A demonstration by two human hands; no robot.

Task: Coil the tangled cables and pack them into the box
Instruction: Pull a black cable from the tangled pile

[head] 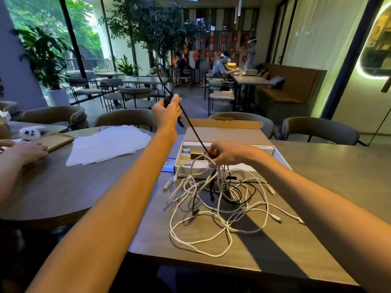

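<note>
tangled white and black cables (222, 199), open box (222, 134) behind

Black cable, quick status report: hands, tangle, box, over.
Left hand raised, gripping thin black cable; right hand pinching it above white-and-black cable tangle. Open cardboard box behind, no cables packed.

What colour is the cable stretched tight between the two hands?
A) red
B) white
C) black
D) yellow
C: the black cable runs taut from the raised left hand down to the right hand over the box, while the white cables lie tangled on the table.
</note>
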